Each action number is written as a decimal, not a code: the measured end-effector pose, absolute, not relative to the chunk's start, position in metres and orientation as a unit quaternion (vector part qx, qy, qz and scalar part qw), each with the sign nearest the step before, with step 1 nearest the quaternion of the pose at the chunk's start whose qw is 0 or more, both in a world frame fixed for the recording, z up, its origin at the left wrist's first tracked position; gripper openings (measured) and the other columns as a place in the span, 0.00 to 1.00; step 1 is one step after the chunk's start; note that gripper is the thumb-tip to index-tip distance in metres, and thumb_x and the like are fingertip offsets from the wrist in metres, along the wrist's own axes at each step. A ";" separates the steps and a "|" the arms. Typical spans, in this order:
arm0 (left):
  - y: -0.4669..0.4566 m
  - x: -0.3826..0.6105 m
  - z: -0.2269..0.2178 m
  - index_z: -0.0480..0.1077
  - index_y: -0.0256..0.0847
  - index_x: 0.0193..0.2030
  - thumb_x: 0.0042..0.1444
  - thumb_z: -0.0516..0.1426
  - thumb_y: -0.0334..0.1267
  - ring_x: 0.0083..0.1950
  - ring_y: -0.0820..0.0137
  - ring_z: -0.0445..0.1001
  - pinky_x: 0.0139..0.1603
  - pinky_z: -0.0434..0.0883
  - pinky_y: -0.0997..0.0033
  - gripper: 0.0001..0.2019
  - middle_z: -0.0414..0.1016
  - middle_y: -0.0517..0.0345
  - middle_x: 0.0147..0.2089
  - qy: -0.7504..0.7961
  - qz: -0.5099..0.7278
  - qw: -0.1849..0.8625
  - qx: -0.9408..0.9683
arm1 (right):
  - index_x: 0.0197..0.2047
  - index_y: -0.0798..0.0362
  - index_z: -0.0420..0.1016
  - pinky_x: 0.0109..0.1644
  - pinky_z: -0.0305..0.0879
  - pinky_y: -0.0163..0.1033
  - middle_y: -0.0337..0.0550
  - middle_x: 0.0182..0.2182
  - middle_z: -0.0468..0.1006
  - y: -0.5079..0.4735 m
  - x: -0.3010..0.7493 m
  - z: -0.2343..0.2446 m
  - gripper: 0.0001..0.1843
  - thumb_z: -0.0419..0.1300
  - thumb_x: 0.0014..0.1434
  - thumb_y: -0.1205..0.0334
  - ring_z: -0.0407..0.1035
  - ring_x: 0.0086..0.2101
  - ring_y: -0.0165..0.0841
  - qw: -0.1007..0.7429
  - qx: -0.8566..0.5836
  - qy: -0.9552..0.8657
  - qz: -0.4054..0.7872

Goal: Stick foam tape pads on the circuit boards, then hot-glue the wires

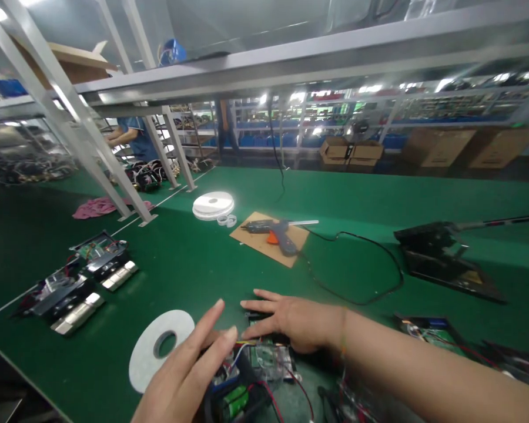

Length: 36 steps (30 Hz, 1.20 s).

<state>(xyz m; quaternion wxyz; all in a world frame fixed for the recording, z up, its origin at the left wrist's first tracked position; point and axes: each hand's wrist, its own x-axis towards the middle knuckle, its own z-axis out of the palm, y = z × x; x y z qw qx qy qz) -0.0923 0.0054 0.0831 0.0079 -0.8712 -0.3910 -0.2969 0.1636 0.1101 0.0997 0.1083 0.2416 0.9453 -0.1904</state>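
Observation:
An electronic unit with a green circuit board (264, 355), colored wires and a green cylindrical part (235, 401) lies at the bottom center, partly covered by my hands. My left hand (189, 370) is at its left side, fingers stretched out, with the fingertips close to the wires. Over the far edge of the unit reaches my right hand (291, 320), its fingers spread; whether they press on the unit is hard to see. A white roll of tape (141, 358) lies flat beside my left hand, partly behind it.
A glue gun (268, 229) rests on a cardboard piece (251, 242), its cord curving right. A black stand (445, 258) and more circuit units (441, 335) are at right. Finished-looking assemblies (77, 305) sit left. White rolls (213, 205) lie farther back, near metal shelf posts (178, 150).

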 end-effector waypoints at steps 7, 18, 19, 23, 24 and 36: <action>0.043 -0.097 0.110 0.57 0.44 0.68 0.44 0.54 0.29 0.60 0.57 0.72 0.55 0.76 0.59 0.40 0.54 0.43 0.73 -0.326 -0.216 0.096 -0.916 | 0.72 0.56 0.53 0.65 0.61 0.55 0.60 0.64 0.61 0.087 0.167 0.100 0.55 0.65 0.40 0.68 0.58 0.62 0.52 -0.040 0.395 0.890 -0.223; 0.049 -0.104 0.100 0.54 0.42 0.70 0.44 0.53 0.33 0.61 0.59 0.73 0.54 0.77 0.61 0.41 0.53 0.44 0.73 -0.334 -0.188 0.097 -0.919 | 0.75 0.53 0.38 0.69 0.44 0.66 0.63 0.71 0.47 0.100 0.169 0.078 0.63 0.68 0.43 0.65 0.44 0.68 0.54 0.053 0.381 0.907 -0.171; 0.051 -0.105 0.098 0.53 0.42 0.70 0.44 0.54 0.33 0.61 0.58 0.72 0.54 0.77 0.60 0.42 0.52 0.44 0.74 -0.335 -0.178 0.094 -0.920 | 0.75 0.52 0.38 0.69 0.43 0.66 0.60 0.71 0.49 0.103 0.172 0.078 0.62 0.67 0.43 0.67 0.45 0.69 0.52 0.052 0.369 0.911 -0.179; 0.061 -0.106 0.091 0.50 0.47 0.72 0.41 0.56 0.29 0.62 0.53 0.71 0.56 0.75 0.52 0.47 0.43 0.41 0.76 -0.331 -0.115 0.079 -0.933 | 0.75 0.51 0.37 0.71 0.36 0.68 0.50 0.72 0.45 0.104 0.183 0.084 0.65 0.60 0.35 0.77 0.37 0.70 0.49 0.078 0.331 0.911 -0.233; 0.064 -0.104 0.090 0.48 0.48 0.72 0.41 0.56 0.28 0.63 0.52 0.70 0.57 0.74 0.49 0.48 0.41 0.41 0.76 -0.327 -0.100 0.075 -0.937 | 0.75 0.52 0.37 0.71 0.35 0.67 0.49 0.72 0.44 0.103 0.186 0.085 0.65 0.59 0.34 0.78 0.37 0.70 0.49 0.079 0.324 0.910 -0.245; 0.063 -0.084 0.081 0.55 0.46 0.70 0.56 0.55 0.29 0.72 0.48 0.54 0.66 0.63 0.36 0.34 0.51 0.42 0.73 -0.380 -0.235 0.108 -0.888 | 0.75 0.57 0.32 0.73 0.33 0.64 0.51 0.73 0.42 0.078 0.187 0.088 0.66 0.57 0.34 0.75 0.37 0.70 0.48 0.072 0.333 0.899 -0.275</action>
